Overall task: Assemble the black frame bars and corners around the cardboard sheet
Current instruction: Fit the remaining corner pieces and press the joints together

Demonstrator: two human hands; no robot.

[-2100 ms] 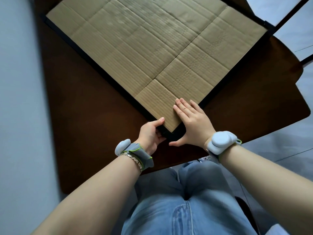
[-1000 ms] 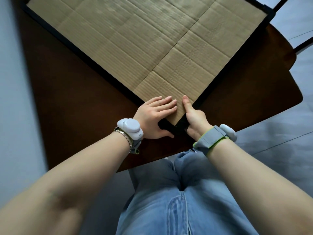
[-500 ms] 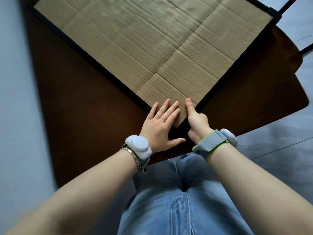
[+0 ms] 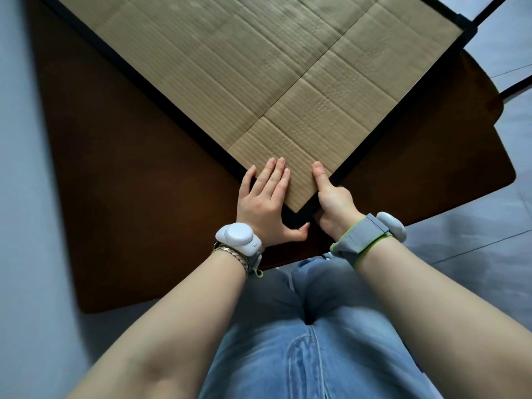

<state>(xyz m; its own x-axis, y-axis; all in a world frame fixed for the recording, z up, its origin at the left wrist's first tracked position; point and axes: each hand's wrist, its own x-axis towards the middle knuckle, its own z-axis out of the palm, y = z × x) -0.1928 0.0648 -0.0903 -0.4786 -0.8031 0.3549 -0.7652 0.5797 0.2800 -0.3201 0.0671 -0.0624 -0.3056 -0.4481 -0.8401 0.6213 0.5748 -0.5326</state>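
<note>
Head: hands point(image 4: 266, 205) at cardboard sheet point(image 4: 259, 67) corner.

The cardboard sheet point(image 4: 259, 67) ran off the top edge, so its far corners were out of view. The near frame corner point(image 4: 298, 218) was dark and half covered by the left hand point(image 4: 264, 201) and right hand point(image 4: 331, 198); whether it was seated could not be told. The right hand's curled fingers were hidden.

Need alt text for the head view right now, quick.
Both hands press the near corner of a cardboard sheet on a brown table: left hand flat, right hand gripping the black frame corner. Black frame bars edge both near sides.
</note>
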